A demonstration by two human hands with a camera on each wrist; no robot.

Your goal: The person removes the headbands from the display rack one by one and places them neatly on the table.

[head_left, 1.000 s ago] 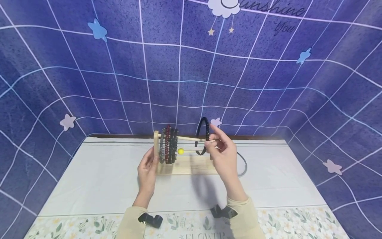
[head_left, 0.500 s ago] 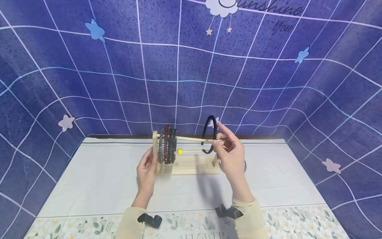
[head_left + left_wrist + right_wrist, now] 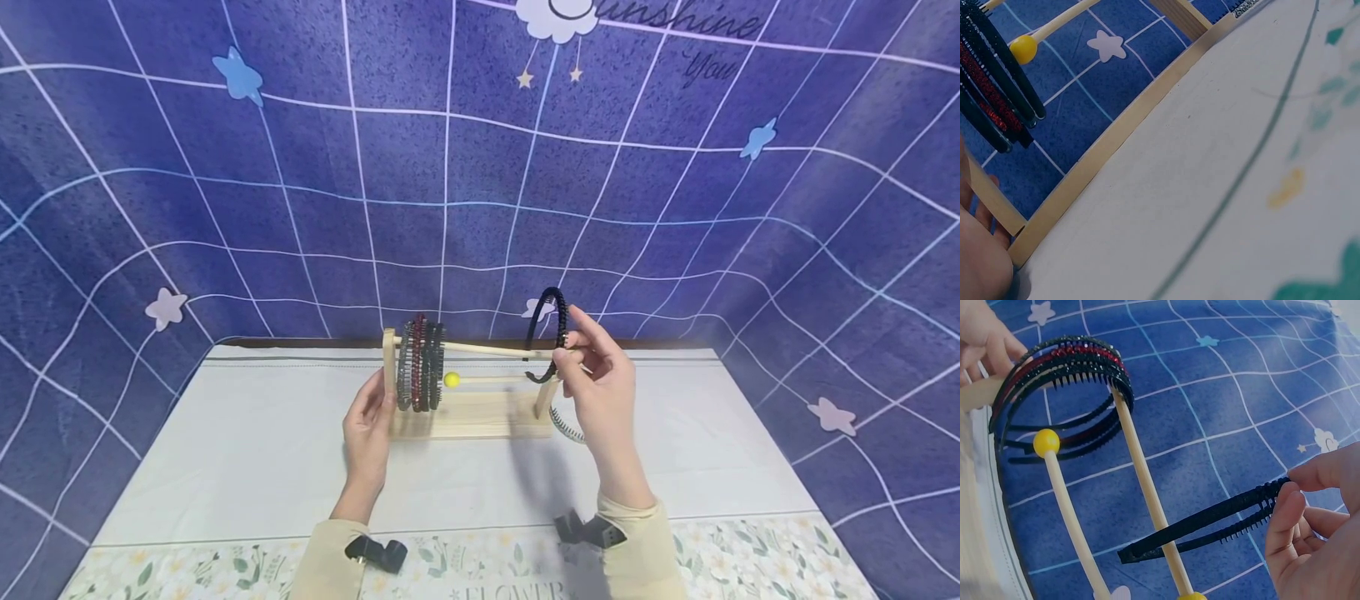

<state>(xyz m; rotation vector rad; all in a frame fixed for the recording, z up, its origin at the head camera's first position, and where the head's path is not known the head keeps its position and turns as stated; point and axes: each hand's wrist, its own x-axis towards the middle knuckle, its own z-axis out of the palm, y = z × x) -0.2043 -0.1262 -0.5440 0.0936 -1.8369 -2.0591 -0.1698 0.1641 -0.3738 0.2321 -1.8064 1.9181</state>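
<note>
A wooden stand with two horizontal rods stands on the white cloth. Several toothed headbands, dark ones and a red one, hang together at the left of its upper rod. My left hand grips the left upright, its thumb at the front and its fingers partly hidden behind. Between thumb and fingers, my right hand pinches a black toothed headband near the upper rod's right end. The rod appears to pass through its loop. A yellow ball caps the lower rod.
Behind my right wrist, another toothed headband lies beside the stand's right upright, partly hidden. A blue patterned curtain hangs behind the table. The white cloth has a floral front border.
My right hand has drawn the black headband to the right along the upper rod, toward its end. My left hand keeps its place on the upright.
</note>
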